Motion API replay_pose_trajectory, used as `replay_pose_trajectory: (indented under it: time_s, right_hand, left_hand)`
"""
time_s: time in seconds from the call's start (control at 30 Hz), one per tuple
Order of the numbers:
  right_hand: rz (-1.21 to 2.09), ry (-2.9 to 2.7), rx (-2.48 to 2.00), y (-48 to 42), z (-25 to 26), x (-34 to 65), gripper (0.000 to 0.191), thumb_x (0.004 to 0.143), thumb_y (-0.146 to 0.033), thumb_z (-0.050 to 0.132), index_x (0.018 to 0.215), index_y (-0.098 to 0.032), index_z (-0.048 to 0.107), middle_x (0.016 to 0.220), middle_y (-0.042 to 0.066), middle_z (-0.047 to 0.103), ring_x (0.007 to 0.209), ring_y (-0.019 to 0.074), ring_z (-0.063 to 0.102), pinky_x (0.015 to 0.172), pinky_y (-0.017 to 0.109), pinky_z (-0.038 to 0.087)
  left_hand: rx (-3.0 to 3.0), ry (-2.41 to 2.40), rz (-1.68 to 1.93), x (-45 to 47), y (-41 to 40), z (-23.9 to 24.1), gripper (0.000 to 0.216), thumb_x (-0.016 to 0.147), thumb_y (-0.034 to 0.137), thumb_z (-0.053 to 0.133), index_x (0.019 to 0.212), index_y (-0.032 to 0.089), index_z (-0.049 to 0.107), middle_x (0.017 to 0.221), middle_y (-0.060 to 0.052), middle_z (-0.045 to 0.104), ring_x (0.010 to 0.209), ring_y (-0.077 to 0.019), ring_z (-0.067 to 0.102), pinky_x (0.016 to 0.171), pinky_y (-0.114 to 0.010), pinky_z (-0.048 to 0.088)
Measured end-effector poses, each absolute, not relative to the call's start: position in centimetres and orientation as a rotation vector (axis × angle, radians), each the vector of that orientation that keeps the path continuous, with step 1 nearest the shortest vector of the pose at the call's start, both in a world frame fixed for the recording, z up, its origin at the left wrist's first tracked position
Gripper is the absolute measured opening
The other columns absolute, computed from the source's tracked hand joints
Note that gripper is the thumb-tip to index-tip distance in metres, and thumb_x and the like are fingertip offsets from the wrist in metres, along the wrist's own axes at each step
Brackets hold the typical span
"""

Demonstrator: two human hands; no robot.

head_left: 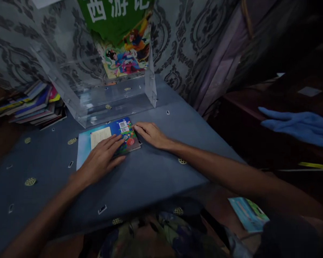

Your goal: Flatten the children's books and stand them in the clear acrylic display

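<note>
The left grip (101, 156) rests released, palm-down, on 1 blue book (115, 128) lying on the counter (156, 175), apparently steadying it; whether the right grip (152, 135) pinches the book's edge cannot be told. The next move likely calls for even pressure.

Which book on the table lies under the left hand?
The blue book with a cream panel, lying flat; the green book stands upright, and piled books lie farther left.
</note>
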State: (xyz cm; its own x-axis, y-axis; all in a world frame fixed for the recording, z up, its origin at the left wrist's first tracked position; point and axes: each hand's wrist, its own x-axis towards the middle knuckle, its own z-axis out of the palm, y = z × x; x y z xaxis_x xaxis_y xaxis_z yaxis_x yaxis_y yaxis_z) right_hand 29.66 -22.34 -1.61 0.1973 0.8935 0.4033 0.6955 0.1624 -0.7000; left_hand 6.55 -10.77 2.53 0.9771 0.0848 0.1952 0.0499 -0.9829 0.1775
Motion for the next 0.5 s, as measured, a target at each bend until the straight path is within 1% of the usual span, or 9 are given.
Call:
replay_pose_trajectory:
  time_s: [0.1,0.2,0.33,0.5]
  right_hand:
    - [0.272,-1.532,-1.529,-23.2,-1.6,29.5,0.038,0.105,-0.038,0.036,0.099,-0.018,0.067,0.096,0.006,0.072,0.091,0.019,0.065,0.085,0.03,0.047]
    - [0.278,-1.499,-1.497,-23.9,-1.5,29.6,0.036,0.105,-0.037,0.036,0.104,-0.019,0.067,0.099,0.006,0.073,0.094,0.0194,0.065,0.087,0.031,0.047]
    - [0.311,-1.453,-1.495,-24.4,-1.3,29.6,0.034,0.104,-0.034,0.038,0.105,-0.017,0.067,0.096,0.006,0.073,0.092,0.0191,0.067,0.087,0.031,0.048]
    - [0.358,-1.408,-1.447,-24.4,-1.1,29.7,0.03,0.103,-0.031,0.039,0.104,-0.017,0.066,0.091,0.004,0.072,0.087,0.0163,0.066,0.082,0.028,0.049]
  left_hand:
    - [2.96,0.121,0.286,9.2,-10.7,1.5,0.058,0.099,0.056,0.05,0.144,0.019,0.05,0.147,-0.013,0.055,0.138,-0.0305,0.049,0.112,-0.053,0.042]
    - [2.941,0.166,0.239,10.1,-10.0,1.4,0.056,0.096,0.056,0.055,0.14,0.023,0.054,0.146,-0.01,0.056,0.133,-0.0314,0.052,0.109,-0.053,0.042]
    - [2.856,0.187,0.222,10.2,-9.5,1.7,0.054,0.093,0.061,0.057,0.135,0.027,0.058,0.145,-0.007,0.057,0.131,-0.0305,0.053,0.108,-0.052,0.041]
    - [2.733,0.177,0.274,10.2,-9.2,1.3,0.057,0.092,0.067,0.055,0.132,0.028,0.062,0.143,-0.007,0.059,0.13,-0.0302,0.054,0.11,-0.053,0.039]
